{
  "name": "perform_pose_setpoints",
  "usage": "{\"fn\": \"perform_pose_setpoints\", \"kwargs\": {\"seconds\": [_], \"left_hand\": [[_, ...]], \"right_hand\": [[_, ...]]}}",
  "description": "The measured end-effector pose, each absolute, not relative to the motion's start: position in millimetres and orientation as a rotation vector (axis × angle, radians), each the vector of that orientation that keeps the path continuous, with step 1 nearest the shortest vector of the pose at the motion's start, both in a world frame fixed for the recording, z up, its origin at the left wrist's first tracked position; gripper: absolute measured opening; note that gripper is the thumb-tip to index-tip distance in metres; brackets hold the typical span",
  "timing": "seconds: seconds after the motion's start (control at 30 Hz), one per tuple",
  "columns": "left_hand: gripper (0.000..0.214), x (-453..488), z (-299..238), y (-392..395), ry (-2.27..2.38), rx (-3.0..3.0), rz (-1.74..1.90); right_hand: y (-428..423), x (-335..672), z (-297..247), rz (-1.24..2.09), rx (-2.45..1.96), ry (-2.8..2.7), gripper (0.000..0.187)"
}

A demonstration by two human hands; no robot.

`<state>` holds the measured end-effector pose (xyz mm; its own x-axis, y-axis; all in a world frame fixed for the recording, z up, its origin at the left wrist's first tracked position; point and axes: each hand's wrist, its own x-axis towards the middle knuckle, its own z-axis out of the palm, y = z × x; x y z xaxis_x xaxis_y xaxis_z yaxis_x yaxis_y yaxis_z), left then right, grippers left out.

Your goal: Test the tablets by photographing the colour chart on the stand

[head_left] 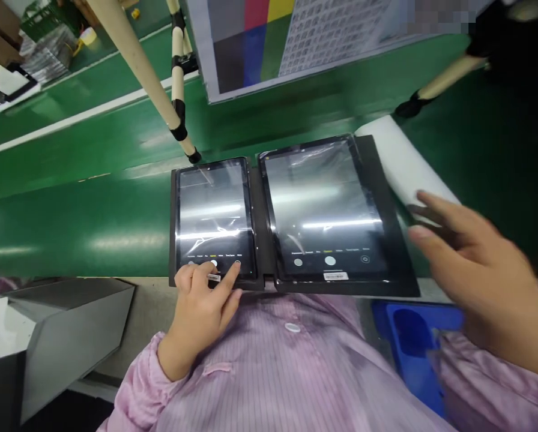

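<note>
Two black tablets lie side by side in a black holder [388,198] at the near edge of a green belt. Their lit screens show a camera app. My left hand [203,300] rests at the bottom of the left tablet [215,210]; its index finger touches the screen's lower right corner and the other fingers are curled. My right hand [476,264] hovers with fingers stretched out just right of the larger right tablet [325,207], above the holder's right edge, holding nothing.
A colour test chart [260,36] stands behind the tablets on the green conveyor [71,222]. Cream pipes with black joints [179,90] cross above. A white sheet [399,162] lies to the right, a blue tray [413,336] near my lap, a grey box [71,336] at left.
</note>
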<state>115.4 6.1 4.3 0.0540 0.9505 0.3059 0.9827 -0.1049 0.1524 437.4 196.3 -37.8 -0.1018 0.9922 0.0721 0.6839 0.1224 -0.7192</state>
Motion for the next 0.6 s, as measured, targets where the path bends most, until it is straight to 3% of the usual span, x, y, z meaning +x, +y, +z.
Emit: {"fn": "perform_pose_setpoints", "kwargs": {"seconds": [0.1, 0.17, 0.23, 0.33, 0.47, 0.6], "left_hand": [[0.041, 104.3, 3.1, 3.3, -2.081, -2.169, -0.452], [0.067, 86.8, 1.4, 0.8, -2.184, -2.084, -0.439], [0.097, 65.0, -1.8, -0.1, -2.389, -1.972, -0.443], [0.124, 37.1, -5.8, 0.6, -2.797, -1.801, -0.528], [0.13, 18.9, -4.4, -1.3, -3.182, -1.463, -0.814], [0.115, 11.5, 0.2, -2.0, -3.257, -1.27, -1.309]], "right_hand": [[187.0, 424.4, -25.5, 1.156, -1.544, -1.736, 0.076], [185.4, 422.9, -24.6, 1.285, -1.491, -1.697, 0.085], [185.9, 425.6, -27.9, 1.326, -1.412, -1.732, 0.091], [186.9, 431.4, -35.2, 1.191, -1.348, -1.897, 0.092], [186.0, 434.0, -40.2, 1.149, -1.345, -1.905, 0.094], [184.7, 433.7, -38.4, 1.295, -1.352, -1.695, 0.092]]}}
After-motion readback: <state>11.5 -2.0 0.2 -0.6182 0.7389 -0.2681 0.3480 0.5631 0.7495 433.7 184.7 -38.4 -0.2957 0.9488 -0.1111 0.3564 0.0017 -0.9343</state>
